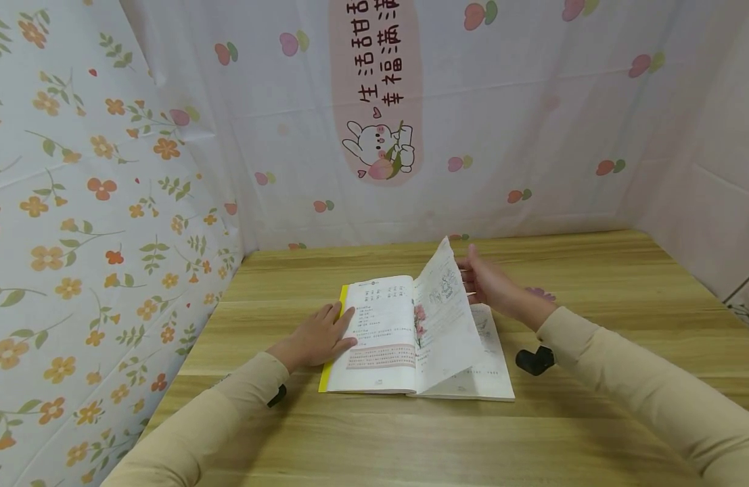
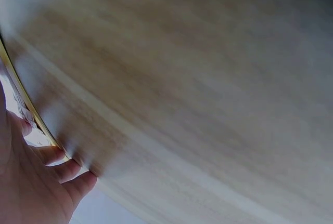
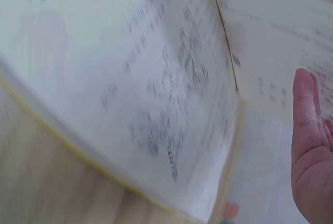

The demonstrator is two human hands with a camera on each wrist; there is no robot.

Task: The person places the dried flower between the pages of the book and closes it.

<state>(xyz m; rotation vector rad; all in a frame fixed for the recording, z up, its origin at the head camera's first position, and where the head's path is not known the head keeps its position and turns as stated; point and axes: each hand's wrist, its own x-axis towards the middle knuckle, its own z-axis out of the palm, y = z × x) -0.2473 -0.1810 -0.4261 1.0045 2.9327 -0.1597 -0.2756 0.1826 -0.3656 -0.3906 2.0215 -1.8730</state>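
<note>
An open book with printed pages and a yellow cover edge lies on the wooden table. One page, printed with pink flowers and a line drawing, stands raised and tilted near the middle. My left hand rests on the left page's outer edge, fingers spread; in the left wrist view the same hand has its fingertips along the book's border. Behind the raised page's right edge is my right hand, fingers extended. The right wrist view shows this hand with straight fingers beside the blurred pages.
A dark heart-like shape lies by the right forearm, and a purple flower shape shows behind the right wrist. Another dark shape is beside the left sleeve. Patterned cloth hangs behind the table and at its sides.
</note>
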